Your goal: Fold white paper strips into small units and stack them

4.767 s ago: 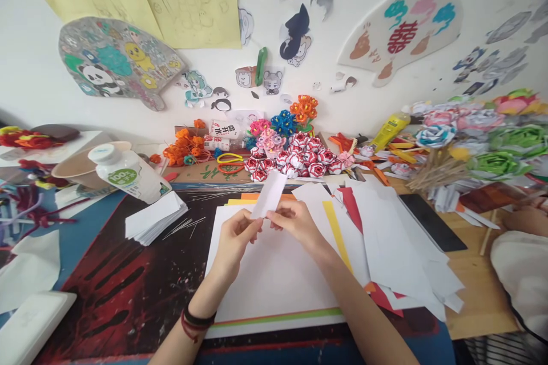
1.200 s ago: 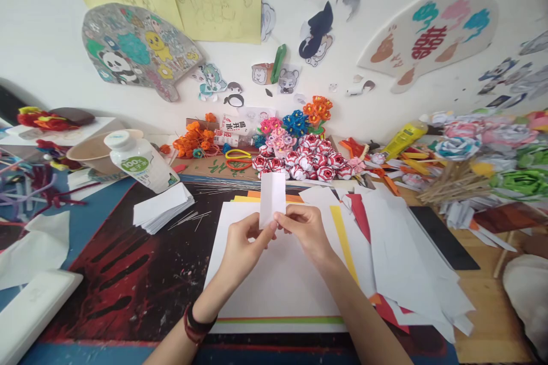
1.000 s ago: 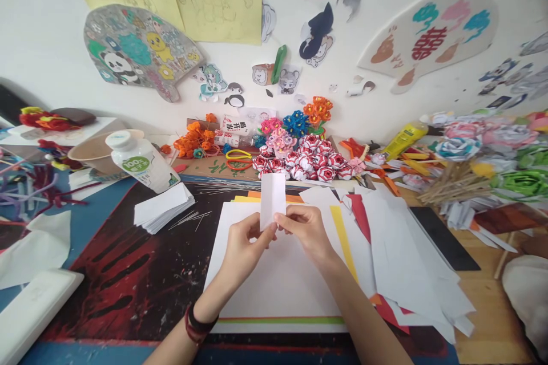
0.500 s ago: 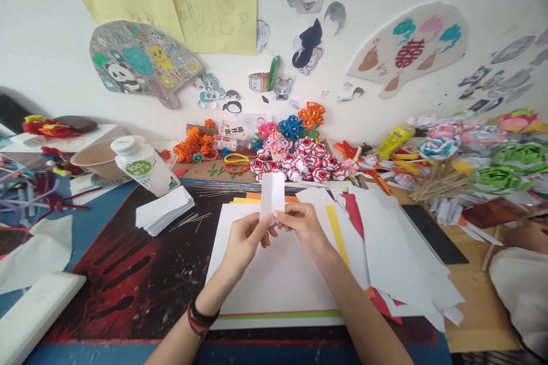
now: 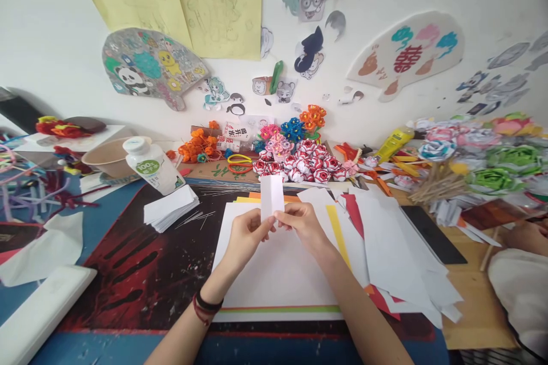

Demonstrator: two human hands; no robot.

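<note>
A small white paper strip (image 5: 272, 194) with a lengthwise crease stands upright between my hands, above a stack of large white sheets (image 5: 278, 274). My left hand (image 5: 250, 231) pinches its lower left edge with thumb and fingers. On the lower right edge, my right hand (image 5: 299, 222) grips the same paper, its thumb close to the left one. A pile of small white papers (image 5: 171, 207) lies to the left on the dark mat (image 5: 171, 262).
Behind the hands are red-and-white paper flowers (image 5: 317, 161). A white bottle (image 5: 154, 166) stands at the left back. Loose white sheets (image 5: 398, 245) and a black flat object (image 5: 434, 234) lie right. Another person's hand (image 5: 528, 236) shows at the right edge.
The camera view has shifted slightly, so the left-hand objects appear further right. Both hands keep their hold on the paper, with little visible movement.
</note>
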